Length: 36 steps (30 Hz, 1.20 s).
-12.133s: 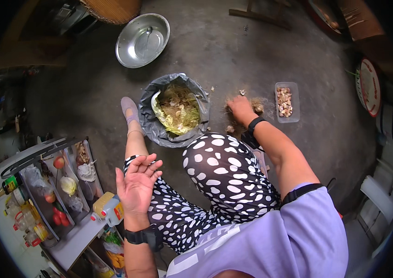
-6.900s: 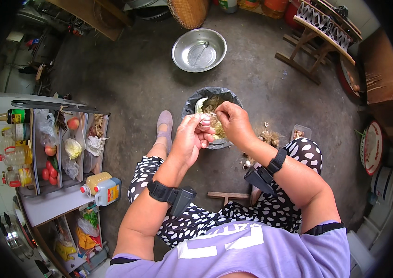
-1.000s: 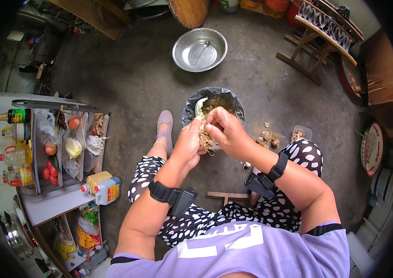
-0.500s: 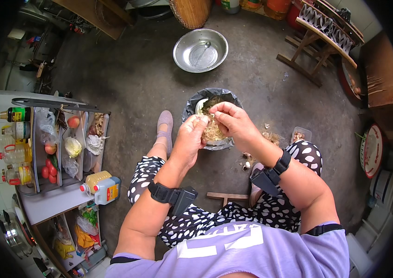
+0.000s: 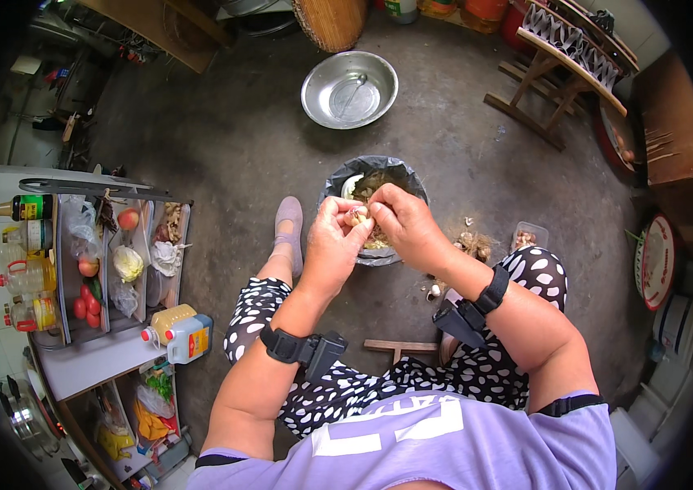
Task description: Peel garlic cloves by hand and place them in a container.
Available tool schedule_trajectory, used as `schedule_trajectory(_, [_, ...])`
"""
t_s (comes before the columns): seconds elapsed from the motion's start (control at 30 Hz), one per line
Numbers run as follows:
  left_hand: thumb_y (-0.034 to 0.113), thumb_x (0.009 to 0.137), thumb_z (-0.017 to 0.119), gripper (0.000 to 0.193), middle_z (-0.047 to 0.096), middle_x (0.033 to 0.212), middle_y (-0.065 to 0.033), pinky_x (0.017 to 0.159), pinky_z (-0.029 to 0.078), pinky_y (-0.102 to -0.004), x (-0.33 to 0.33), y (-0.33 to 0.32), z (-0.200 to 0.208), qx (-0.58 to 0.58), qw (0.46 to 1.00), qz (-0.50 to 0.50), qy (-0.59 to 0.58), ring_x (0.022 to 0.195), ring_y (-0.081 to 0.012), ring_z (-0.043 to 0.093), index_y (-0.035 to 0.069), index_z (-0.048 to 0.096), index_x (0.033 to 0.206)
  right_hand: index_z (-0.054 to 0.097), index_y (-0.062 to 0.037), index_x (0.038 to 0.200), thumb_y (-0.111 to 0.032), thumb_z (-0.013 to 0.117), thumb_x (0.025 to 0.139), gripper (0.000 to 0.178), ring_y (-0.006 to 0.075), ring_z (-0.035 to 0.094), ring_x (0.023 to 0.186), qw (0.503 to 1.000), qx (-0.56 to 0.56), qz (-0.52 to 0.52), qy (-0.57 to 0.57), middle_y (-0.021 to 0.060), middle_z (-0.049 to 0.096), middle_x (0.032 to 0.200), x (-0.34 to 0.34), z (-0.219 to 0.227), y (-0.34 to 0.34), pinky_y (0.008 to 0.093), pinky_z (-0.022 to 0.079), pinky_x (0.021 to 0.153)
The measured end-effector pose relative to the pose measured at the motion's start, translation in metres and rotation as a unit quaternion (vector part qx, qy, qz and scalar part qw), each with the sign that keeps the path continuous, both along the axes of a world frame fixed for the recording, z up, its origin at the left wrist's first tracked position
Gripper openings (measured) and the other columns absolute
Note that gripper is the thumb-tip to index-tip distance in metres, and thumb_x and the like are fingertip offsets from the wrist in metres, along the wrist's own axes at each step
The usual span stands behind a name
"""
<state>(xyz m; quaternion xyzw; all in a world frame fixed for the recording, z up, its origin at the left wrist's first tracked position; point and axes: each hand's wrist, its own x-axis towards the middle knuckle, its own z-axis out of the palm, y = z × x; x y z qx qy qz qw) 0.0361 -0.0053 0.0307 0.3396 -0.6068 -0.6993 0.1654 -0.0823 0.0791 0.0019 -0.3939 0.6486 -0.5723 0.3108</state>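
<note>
My left hand (image 5: 335, 245) is closed, its thumb and fingers holding a garlic piece (image 5: 356, 216) with pale and reddish skin. Close against it, my right hand (image 5: 406, 229) pinches at the garlic's right side; its fingertips partly hide what lies between them. Both hands are over a bin lined with a dark plastic bag (image 5: 417, 178). Inside the bin are dry peelings and a pale leafy scrap (image 5: 352, 186). On the floor to the right lie garlic with dry roots (image 5: 475, 245), and a clear plastic box (image 5: 531, 235) holds several cloves.
Beyond the bin a metal basin (image 5: 350, 91) with a spoon in it stands on the floor. At the left is a shelf rack with vegetables and bottles; two jugs (image 5: 189, 339) stand by it. A wooden folding chair (image 5: 555, 77) is at the far right.
My right hand has come down and closer to my left. The garlic in my left fingers now shows more plainly, and both hands have turned slightly.
</note>
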Motion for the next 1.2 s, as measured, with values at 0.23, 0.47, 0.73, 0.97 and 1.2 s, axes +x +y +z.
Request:
schedule_trajectory(0.23, [0.003,0.084,0.059,0.019,0.054,0.083,-0.0004,0.055,0.041,-0.0183,0.004,-0.008,-0.004,0.155,0.985,0.059,0.051,0.068,-0.0051,0.051,0.004,0.049,0.1,0.054,-0.0058,0.092,-0.013,0.05,0.09,0.008,0.0078,0.052,0.068,0.902,0.051,0.033,-0.428,-0.0007,0.054,0.073,-0.01,0.013,-0.003,0.0235,0.043,0.061])
schedule_trajectory(0.47, [0.01,0.084,0.062,0.011,0.056,0.076,0.0009,0.055,0.042,-0.0199,0.0,-0.001,-0.001,0.115,0.992,0.036,-0.03,0.064,-0.0061,0.052,0.003,0.055,0.09,0.053,-0.0031,0.091,-0.012,0.052,0.089,0.009,0.0069,0.05,0.075,0.955,-0.018,0.029,-0.293,0.0002,0.054,0.081,0.001,-0.004,-0.004,0.0223,0.043,0.068])
schedule_trajectory(0.73, [0.012,0.08,0.065,0.013,0.057,0.065,-0.0045,0.055,0.043,-0.0261,0.004,-0.005,-0.003,-0.191,0.972,-0.02,-0.133,0.061,-0.0091,0.052,0.001,0.058,0.078,0.052,0.0,0.088,-0.009,0.053,0.088,0.01,0.0078,0.048,0.07,0.995,-0.015,0.042,-0.093,0.0024,0.054,0.077,0.004,-0.005,-0.003,0.026,0.043,0.065])
schedule_trajectory(0.97, [0.011,0.079,0.063,0.012,0.057,0.063,-0.0094,0.055,0.044,-0.032,0.005,-0.003,-0.01,-0.246,0.957,-0.059,-0.145,0.057,-0.0175,0.054,0.001,0.058,0.076,0.052,-0.001,0.083,-0.013,0.051,0.09,0.014,0.0095,0.048,0.064,0.99,0.011,-0.009,-0.143,0.0025,0.053,0.07,0.004,-0.005,-0.003,0.0261,0.042,0.059])
schedule_trajectory(1.2, [0.004,0.082,0.061,0.011,0.054,0.074,0.0008,0.055,0.04,-0.0191,0.007,-0.009,-0.01,-0.11,0.984,-0.004,-0.141,0.063,-0.004,0.047,0.001,0.055,0.09,0.052,-0.0069,0.083,-0.019,0.046,0.092,0.016,0.0065,0.043,0.054,0.894,0.038,-0.01,-0.447,-0.0006,0.052,0.068,-0.008,0.014,-0.003,0.021,0.032,0.047])
